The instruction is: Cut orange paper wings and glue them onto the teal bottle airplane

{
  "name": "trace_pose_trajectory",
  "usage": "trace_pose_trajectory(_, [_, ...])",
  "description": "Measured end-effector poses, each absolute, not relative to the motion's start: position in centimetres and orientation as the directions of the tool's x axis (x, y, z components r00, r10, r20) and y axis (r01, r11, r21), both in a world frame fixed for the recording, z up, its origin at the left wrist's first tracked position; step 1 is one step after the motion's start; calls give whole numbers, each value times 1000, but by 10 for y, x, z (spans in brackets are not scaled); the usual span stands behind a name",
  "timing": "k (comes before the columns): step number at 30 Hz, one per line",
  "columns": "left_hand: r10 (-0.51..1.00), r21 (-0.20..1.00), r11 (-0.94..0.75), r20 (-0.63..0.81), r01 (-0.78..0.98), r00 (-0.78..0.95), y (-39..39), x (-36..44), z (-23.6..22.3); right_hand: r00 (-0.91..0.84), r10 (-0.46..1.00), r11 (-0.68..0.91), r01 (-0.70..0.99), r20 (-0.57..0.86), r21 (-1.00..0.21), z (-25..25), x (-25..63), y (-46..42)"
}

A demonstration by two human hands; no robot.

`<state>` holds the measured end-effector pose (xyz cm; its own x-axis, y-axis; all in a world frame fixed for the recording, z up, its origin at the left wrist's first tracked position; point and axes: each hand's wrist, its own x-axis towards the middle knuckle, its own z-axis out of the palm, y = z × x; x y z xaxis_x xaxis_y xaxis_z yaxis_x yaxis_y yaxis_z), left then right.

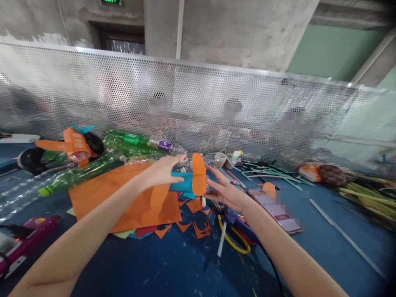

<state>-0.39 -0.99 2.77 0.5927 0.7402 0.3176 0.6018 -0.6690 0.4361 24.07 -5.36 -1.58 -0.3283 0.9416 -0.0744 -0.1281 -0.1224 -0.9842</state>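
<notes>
Between my hands, above the worktop, is a blue paper-covered toy plane (182,182) with a rounded orange paper wing (199,175); another orange strip hangs from its left end. My left hand (157,172) grips the blue body from the left, with the thumb along its near side. From the right, my right hand (227,192) curls its fingers against the plane near the orange wing; some of its fingertips are hidden. Under the plane lie a large orange paper sheet (105,198) and orange paper scraps (201,229).
A blue glue gun (239,222) with a yellow loop lies beside my right forearm, near a phone (276,212). Plastic bottles (83,173) and an orange toy plane (76,144) are at left. A power strip (34,235) is front left. Perforated metal screen (201,90) stands behind.
</notes>
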Motion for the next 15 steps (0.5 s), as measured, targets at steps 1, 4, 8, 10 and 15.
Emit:
trace_pose_trajectory(1, [745, 378, -663, 414, 646, 523, -15, -1, 31, -288, 956, -104, -163, -54, -981, -15, 241, -52])
trace_pose_trajectory(4, [768, 434, -619, 508, 655, 390, -32, 7, 36, -153, 988, -25, -271, 17, -962, -16, 237, -50])
trace_pose_trajectory(8, [845, 907, -206, -24, 366, 535, -29, 18, 18, -9, 996, 82, -342, 90, -936, -21, 224, -51])
trace_pose_trajectory(10, [831, 949, -84, -102, 304, 546, -15, 24, 1, 29, 993, 115, -353, 112, -929, -24, 217, -54])
trace_pose_trajectory(15, [879, 998, 55, -64, 33, 473, 9, 40, -24, 78, 992, 125, -362, 104, -924, -22, 203, -64])
